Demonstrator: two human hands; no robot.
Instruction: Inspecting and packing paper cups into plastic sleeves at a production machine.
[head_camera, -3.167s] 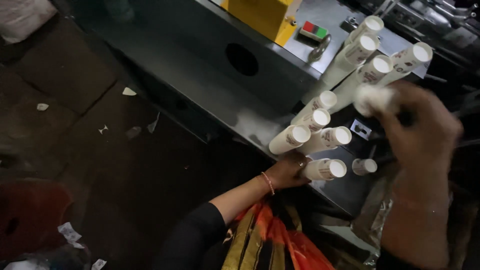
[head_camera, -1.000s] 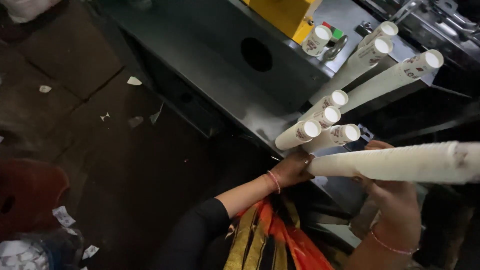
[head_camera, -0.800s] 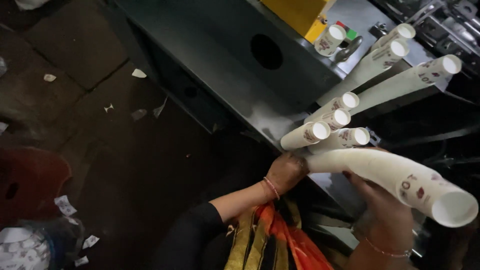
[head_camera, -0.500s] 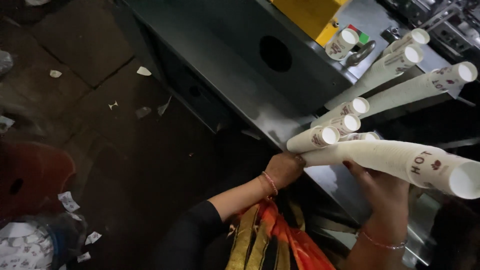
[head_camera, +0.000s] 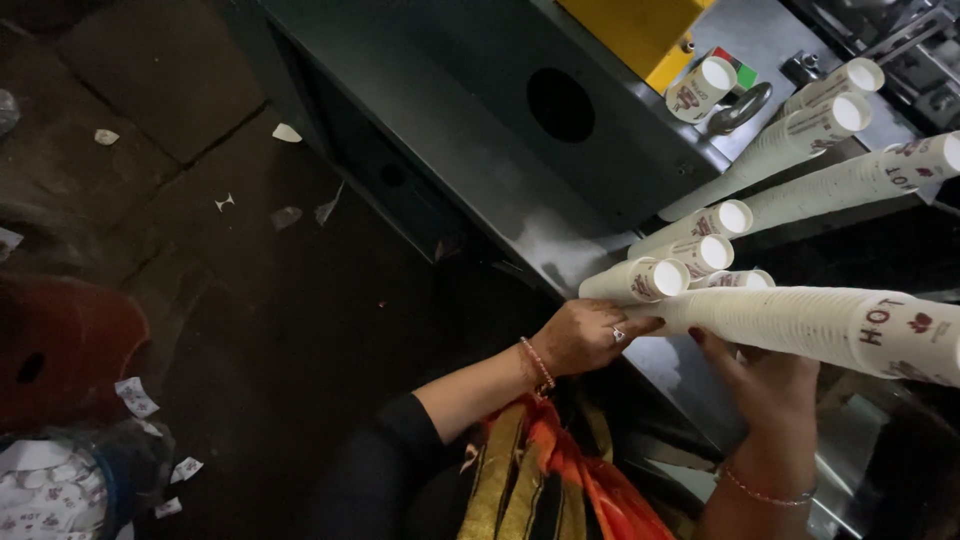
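Note:
A long stack of nested white paper cups (head_camera: 800, 325) lies almost level across the right side, its wide end running off the right edge. My left hand (head_camera: 585, 335) grips its narrow end near the machine's lower edge. My right hand (head_camera: 765, 385) supports the stack from underneath, fingers up against it. Several other cup stacks (head_camera: 650, 280) slant out of the grey machine (head_camera: 480, 130) just above my hands.
A yellow box (head_camera: 640, 30) and a red-and-green switch (head_camera: 735, 70) sit on the machine's top, next to a single cup stack end (head_camera: 700, 90). Dark floor with paper scraps (head_camera: 285, 132) lies left. A red stool (head_camera: 60, 350) and a bag of cups (head_camera: 50, 495) are at lower left.
The long cup stack swung out from among the others and now lies level in both hands. My right hand moved from the stack ends down under it.

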